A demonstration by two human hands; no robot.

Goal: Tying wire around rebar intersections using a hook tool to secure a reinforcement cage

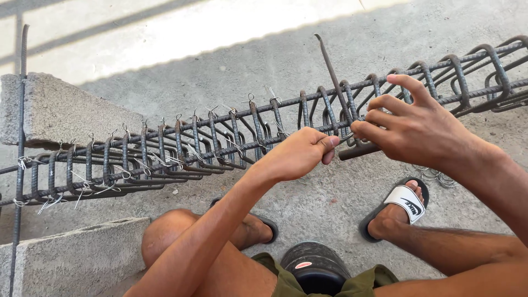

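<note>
The rusty ribbed steel rebar cage (pixel 231 140) lies across grey concrete blocks (pixel 60 110). Your left hand (pixel 300 154) pinches what looks like thin tie wire; your right hand (pixel 410 129) grips the hooked steel twisting tool (pixel 336 88). Over-twisting could snap the wire, pricking your fingers.

Floor (pixel 308 55): grey concrete, rough, speckled.
Light: strong sun across the top, the lower part in shade, with thin bar shadows at upper left.
Blocks: one grey concrete block (pixel 60 113) at left, another concrete block (pixel 77 258) at lower left.
</note>
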